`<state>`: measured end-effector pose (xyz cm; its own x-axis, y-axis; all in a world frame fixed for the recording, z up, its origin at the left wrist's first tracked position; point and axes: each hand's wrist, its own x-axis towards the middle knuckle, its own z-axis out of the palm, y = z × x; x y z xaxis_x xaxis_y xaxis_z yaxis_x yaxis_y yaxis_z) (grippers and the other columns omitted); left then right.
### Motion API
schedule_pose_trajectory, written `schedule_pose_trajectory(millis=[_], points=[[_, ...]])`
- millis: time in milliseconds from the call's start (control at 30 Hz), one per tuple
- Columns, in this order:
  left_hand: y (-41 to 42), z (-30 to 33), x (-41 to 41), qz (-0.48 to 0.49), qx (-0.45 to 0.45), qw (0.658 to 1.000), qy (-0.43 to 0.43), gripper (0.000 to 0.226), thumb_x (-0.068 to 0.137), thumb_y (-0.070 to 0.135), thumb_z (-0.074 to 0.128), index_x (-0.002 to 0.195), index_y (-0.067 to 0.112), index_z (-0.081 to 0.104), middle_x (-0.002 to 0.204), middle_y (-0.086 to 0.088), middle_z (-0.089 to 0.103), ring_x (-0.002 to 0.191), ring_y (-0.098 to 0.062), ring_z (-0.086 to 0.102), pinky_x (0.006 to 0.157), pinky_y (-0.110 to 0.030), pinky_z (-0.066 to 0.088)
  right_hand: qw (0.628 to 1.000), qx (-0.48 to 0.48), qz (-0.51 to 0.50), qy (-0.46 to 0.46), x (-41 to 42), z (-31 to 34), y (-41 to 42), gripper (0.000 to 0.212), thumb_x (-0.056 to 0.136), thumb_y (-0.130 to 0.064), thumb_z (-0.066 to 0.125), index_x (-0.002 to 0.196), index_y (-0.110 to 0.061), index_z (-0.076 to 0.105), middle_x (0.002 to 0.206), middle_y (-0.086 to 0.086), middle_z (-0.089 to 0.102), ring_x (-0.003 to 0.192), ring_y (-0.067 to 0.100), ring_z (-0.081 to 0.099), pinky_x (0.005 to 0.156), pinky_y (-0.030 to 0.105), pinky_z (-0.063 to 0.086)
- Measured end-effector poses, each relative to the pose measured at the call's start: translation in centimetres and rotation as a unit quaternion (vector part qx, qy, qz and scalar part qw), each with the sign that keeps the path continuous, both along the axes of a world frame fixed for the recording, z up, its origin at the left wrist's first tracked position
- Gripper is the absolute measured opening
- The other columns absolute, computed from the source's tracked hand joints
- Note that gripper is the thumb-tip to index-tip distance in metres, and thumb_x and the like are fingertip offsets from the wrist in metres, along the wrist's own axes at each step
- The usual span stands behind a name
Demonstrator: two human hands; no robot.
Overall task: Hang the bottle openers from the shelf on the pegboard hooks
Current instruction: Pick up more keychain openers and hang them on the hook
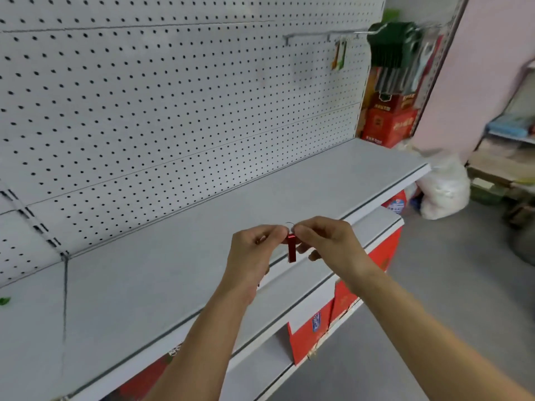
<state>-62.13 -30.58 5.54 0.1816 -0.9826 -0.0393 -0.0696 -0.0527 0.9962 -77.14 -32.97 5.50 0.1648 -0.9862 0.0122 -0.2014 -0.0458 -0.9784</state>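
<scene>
A small red bottle opener point(291, 248) hangs from a thin metal ring between my two hands, above the front edge of the grey shelf point(173, 270). My left hand point(254, 253) pinches the ring from the left and my right hand point(327, 241) pinches it from the right. On the white pegboard point(173, 96), a long metal hook point(321, 34) at the upper right carries a few hung openers point(339, 55) in orange and green. A green scrap point(4, 301) lies at the shelf's far left edge; I cannot tell what it is.
Green and dark packaged goods point(396, 53) hang past the pegboard's right end, above red cartons point(388, 120). More red boxes point(318, 322) sit on the lower shelf. A white bag point(443, 189) lies on the floor at right, beside another rack point(509, 140).
</scene>
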Motion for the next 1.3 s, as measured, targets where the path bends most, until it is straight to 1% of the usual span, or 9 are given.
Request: schedule_pose_trajectory(millis=[100, 200, 300, 400, 533, 633, 967, 1100, 1300], points=[[-2.4, 0.9, -3.3, -0.034, -0.035, 0.998, -0.043, 0.015, 0.091, 0.020, 0.063, 0.094, 0.013, 0.076, 0.041, 0.018, 0.052, 0.038, 0.002, 0.045, 0.050, -0.017, 0.032, 1.000, -0.015, -0.016, -0.009, -3.4, 0.5, -1.9, 0.013, 0.092, -0.014, 0.061, 0.087, -0.007, 0.070, 0.083, 0.008, 0.073, 0.068, 0.013, 0.065, 0.061, 0.027, 0.050], [-5.3, 1.2, -5.7, -0.064, -0.045, 0.995, -0.056, 0.015, 0.091, 0.023, 0.063, 0.094, 0.016, 0.076, 0.045, 0.016, 0.055, 0.037, -0.002, 0.041, 0.046, -0.014, 0.030, 0.999, -0.035, -0.037, -0.015, -6.2, 0.8, -4.3, 0.013, 0.092, -0.013, 0.061, 0.085, -0.008, 0.070, 0.083, 0.008, 0.073, 0.072, 0.014, 0.066, 0.062, 0.027, 0.052], [-8.3, 1.2, -7.7, -0.076, -0.050, 0.995, -0.034, 0.013, 0.090, 0.026, 0.064, 0.092, 0.020, 0.075, 0.063, 0.008, 0.068, 0.045, -0.014, 0.030, 0.043, -0.022, 0.029, 0.997, -0.055, -0.041, -0.019, -8.4, 1.1, -7.2, 0.013, 0.093, -0.011, 0.059, 0.086, -0.005, 0.070, 0.085, 0.011, 0.073, 0.077, 0.016, 0.068, 0.064, 0.026, 0.054], [-12.0, 1.1, -9.1, -0.055, -0.039, 0.997, -0.022, 0.010, 0.089, 0.025, 0.063, 0.096, 0.024, 0.070, 0.078, -0.001, 0.072, 0.053, -0.017, 0.038, 0.051, -0.028, 0.036, 0.996, -0.073, -0.039, -0.040, -10.2, 1.9, -11.1, 0.014, 0.094, -0.009, 0.057, 0.088, -0.003, 0.069, 0.085, 0.012, 0.074, 0.079, 0.019, 0.071, 0.067, 0.026, 0.056], [-17.4, 1.4, -10.8, -0.032, -0.009, 0.999, 0.016, 0.023, 0.088, 0.010, 0.044, 0.103, 0.019, 0.059, 0.080, -0.003, 0.067, 0.060, -0.017, 0.044, 0.066, -0.035, 0.038, 0.992, -0.090, -0.044, -0.072, -12.2, 3.6, -16.8, 0.014, 0.094, -0.009, 0.057, 0.087, -0.005, 0.067, 0.085, 0.013, 0.075, 0.079, 0.023, 0.072, 0.071, 0.031, 0.057], [-21.3, 2.4, -12.5, -0.012, -0.025, 0.999, 0.033, 0.026, 0.088, 0.005, 0.036, 0.100, 0.013, 0.057, 0.079, -0.003, 0.067, 0.059, -0.014, 0.044, 0.066, -0.034, 0.037, 0.990, -0.107, -0.043, -0.077, -13.6, 5.3, -21.0, 0.013, 0.094, -0.011, 0.057, 0.087, -0.006, 0.067, 0.086, 0.013, 0.075, 0.083, 0.027, 0.071, 0.073, 0.032, 0.056], [-29.7, 6.9, -15.0, -0.027, -0.128, 0.989, 0.067, 0.020, 0.100, 0.008, 0.048, 0.115, 0.009, 0.060, 0.098, -0.005, 0.074, 0.070, -0.020, 0.067, 0.075, -0.036, 0.057, 0.976, -0.186, 0.001, -0.116, -16.1, 11.4, -31.1, 0.013, 0.094, -0.012, 0.058, 0.085, -0.009, 0.067, 0.080, 0.009, 0.075, 0.072, 0.018, 0.069, 0.068, 0.026, 0.054], [-30.0, 7.8, -14.9, 0.005, -0.146, 0.988, 0.056, 0.022, 0.098, 0.014, 0.053, 0.116, 0.021, 0.065, 0.093, -0.008, 0.075, 0.067, -0.015, 0.062, 0.063, -0.033, 0.059, 0.961, -0.228, 0.040, -0.150, -16.5, 14.6, -32.6, 0.014, 0.096, -0.012, 0.056, 0.086, -0.010, 0.065, 0.080, 0.009, 0.074, 0.070, 0.014, 0.068, 0.072, 0.030, 0.053], [-30.3, 8.7, -15.0, 0.088, -0.166, 0.981, 0.045, 0.022, 0.101, 0.019, 0.049, 0.118, 0.022, 0.062, 0.081, -0.006, 0.074, 0.056, -0.013, 0.047, 0.048, -0.024, 0.038, 0.943, -0.263, 0.060, -0.193, -16.6, 18.0, -34.7, 0.015, 0.094, -0.010, 0.057, 0.081, -0.013, 0.064, 0.065, -0.004, 0.070, 0.059, 0.009, 0.064, 0.067, 0.030, 0.052]])
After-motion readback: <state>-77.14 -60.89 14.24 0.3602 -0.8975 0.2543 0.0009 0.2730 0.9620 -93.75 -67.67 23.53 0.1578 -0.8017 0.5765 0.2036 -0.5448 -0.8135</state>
